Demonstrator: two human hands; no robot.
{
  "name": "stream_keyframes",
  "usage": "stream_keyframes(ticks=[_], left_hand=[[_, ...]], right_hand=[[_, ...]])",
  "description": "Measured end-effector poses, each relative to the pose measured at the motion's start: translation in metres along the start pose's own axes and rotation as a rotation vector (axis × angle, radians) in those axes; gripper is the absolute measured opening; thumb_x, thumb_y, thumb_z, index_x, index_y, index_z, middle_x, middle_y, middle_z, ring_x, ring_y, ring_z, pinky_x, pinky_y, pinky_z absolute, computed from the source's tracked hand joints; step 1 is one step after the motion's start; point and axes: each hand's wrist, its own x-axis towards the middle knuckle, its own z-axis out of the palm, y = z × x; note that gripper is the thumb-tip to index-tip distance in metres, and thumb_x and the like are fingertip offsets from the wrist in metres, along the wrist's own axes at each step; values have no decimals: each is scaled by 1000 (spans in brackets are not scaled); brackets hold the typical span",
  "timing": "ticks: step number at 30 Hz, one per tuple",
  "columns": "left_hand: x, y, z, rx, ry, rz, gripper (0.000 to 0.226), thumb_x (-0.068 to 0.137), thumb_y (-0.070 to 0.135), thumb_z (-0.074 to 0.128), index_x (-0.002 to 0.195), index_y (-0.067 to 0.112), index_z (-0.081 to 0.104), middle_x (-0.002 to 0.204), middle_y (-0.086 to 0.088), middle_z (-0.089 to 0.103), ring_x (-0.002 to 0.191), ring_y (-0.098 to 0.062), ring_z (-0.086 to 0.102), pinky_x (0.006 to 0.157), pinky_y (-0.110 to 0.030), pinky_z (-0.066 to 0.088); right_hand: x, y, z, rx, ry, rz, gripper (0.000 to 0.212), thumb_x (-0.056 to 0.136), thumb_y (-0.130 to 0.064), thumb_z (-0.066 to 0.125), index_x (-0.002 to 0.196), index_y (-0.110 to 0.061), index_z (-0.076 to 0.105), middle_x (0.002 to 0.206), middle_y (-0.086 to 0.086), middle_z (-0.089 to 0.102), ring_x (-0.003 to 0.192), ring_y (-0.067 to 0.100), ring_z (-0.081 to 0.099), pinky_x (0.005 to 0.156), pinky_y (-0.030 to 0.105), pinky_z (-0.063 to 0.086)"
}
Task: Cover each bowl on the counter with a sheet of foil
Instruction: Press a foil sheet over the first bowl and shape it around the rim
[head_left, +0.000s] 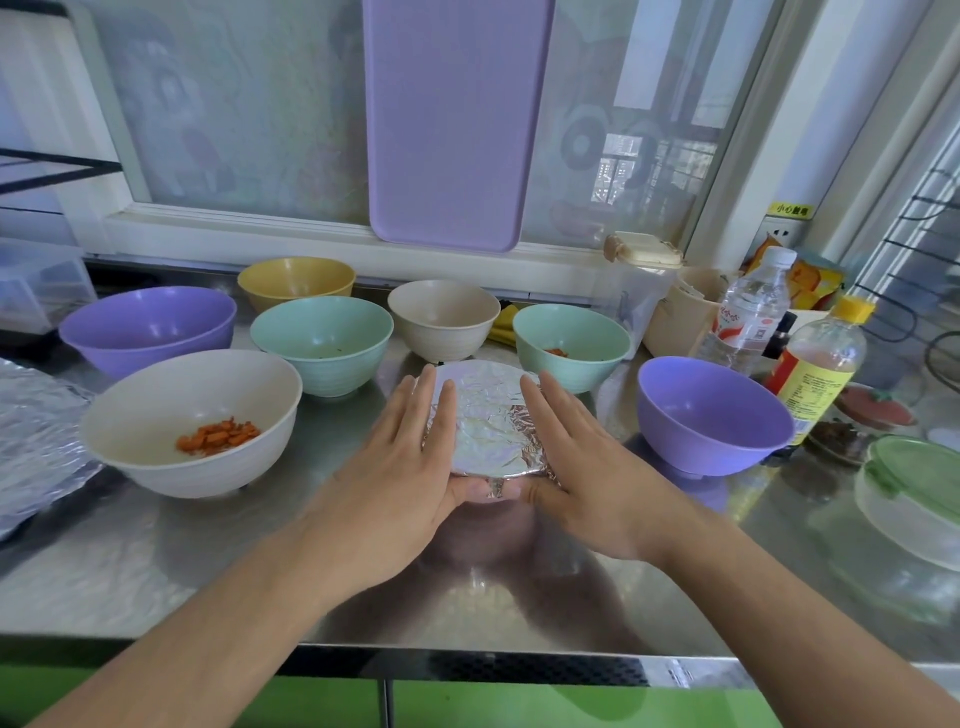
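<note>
Foil-covered bowl (488, 421) between flat left hand (410, 457) and right hand (576, 457), straight fingers (441, 410) along its rim.

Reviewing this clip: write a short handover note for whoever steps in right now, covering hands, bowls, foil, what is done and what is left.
Hands: left hand and right hand both lie flat with straight fingers, pressing the foil down round the sides of the covered bowl at the centre of the counter.
Done: that one bowl is wrapped.
Left: seven open bowls: two purple, two green, two cream, one yellow. The near-left cream bowl holds orange pieces.
Foil: spare foil lies at the far left edge.
</note>
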Motion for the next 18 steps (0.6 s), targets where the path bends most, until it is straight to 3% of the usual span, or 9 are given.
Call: stream_keyframes(ticks=[4, 9, 13, 16, 18], left_hand=[[-4, 2, -7, -16, -62, -12, 96, 90, 71, 3, 158, 14, -33, 163, -5, -46, 154, -21, -36, 130, -40, -2], [-4, -3, -9, -35, -93, 3, 92, 93, 68, 6, 159, 16, -31, 161, -2, -49, 152, -17, -39, 132, -40, 3], [-3, -10, -13, -239, -97, 15, 96, 96, 69, 29, 160, 27, -29, 161, 14, -47, 150, 0, -37, 129, -30, 0], [-2, -12, -11, -176, -38, 23, 92, 103, 61, 35, 163, 24, -24, 166, 10, -40, 156, -4, -24, 128, -28, 8], [-2, -13, -8, -89, -18, 28, 89, 106, 56, 36, 163, 20, -23, 166, 4, -40, 152, -4, -29, 128, -29, 8]], right_hand=[[0, -3, 0, 66, 1, 33, 116, 83, -89, 36, 165, -29, -19, 171, -7, -28, 157, 5, -26, 128, 28, -6], [1, 0, 9, 14, 85, 10, 111, 96, -71, 54, 166, -24, -18, 174, 2, -22, 160, 12, -22, 132, 36, 2], [0, -1, 8, 46, 66, 28, 114, 92, -78, 50, 165, -26, -20, 172, -3, -26, 158, 8, -25, 131, 32, -3], [2, -3, 9, 35, 85, 30, 111, 96, -73, 52, 164, -24, -21, 173, 0, -25, 158, 10, -24, 131, 33, -2], [1, -3, 9, 21, 80, 28, 113, 96, -67, 57, 164, -22, -21, 173, 2, -24, 159, 12, -23, 132, 33, -1]])
